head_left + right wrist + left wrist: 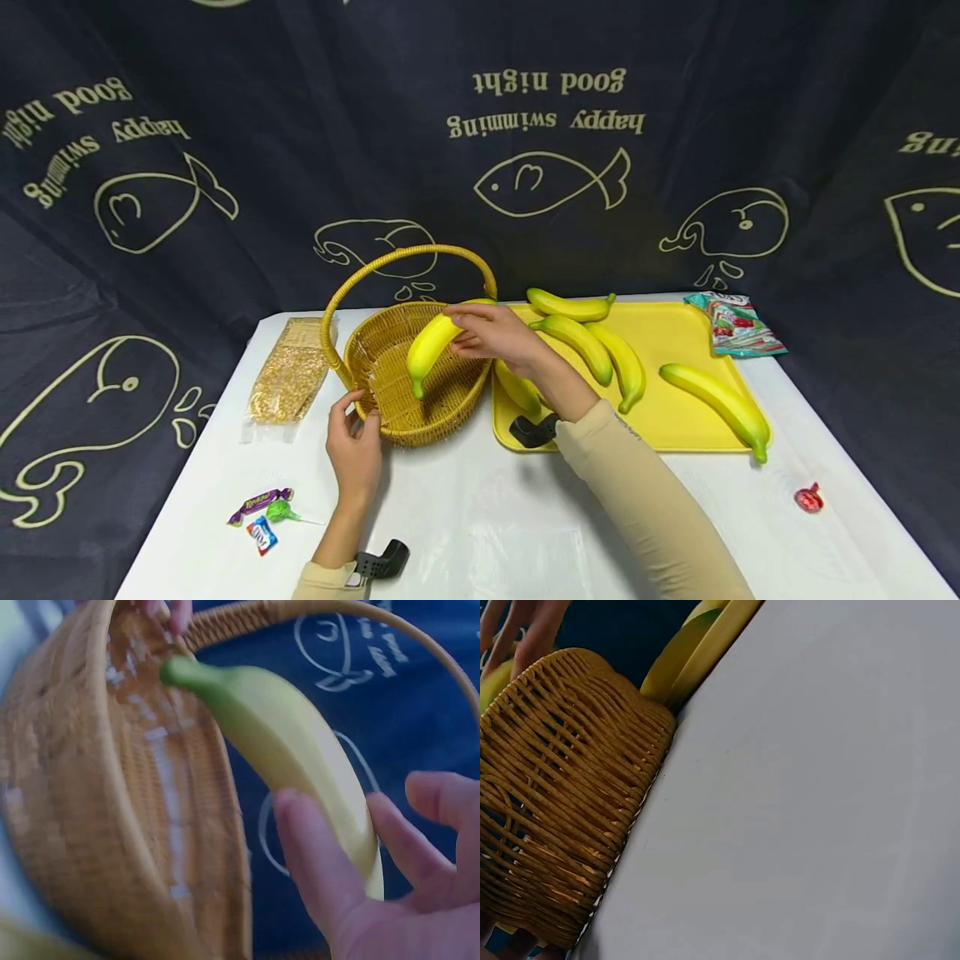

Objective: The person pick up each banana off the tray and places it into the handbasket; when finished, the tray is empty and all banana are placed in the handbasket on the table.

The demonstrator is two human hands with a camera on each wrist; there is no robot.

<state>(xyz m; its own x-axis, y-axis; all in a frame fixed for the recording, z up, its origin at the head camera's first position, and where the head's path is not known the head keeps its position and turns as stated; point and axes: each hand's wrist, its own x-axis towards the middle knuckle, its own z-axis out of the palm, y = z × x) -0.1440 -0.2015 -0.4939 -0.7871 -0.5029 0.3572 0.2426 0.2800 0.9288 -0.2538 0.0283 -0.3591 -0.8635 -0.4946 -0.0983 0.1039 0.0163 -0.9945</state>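
Head view: right hand holds banana over basket, left hand gripping its rim

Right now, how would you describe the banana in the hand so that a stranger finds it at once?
Find the wicker basket left of the yellow tray. Over it, the right hand holds one banana, green tip pointing down. Alone among the bananas, it is off the tray.

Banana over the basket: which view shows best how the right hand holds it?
The right wrist view: the banana fills the frame, fingers curled round it. The head view shows it small, under the right hand, above the basket. The left wrist view shows only a yellow sliver.
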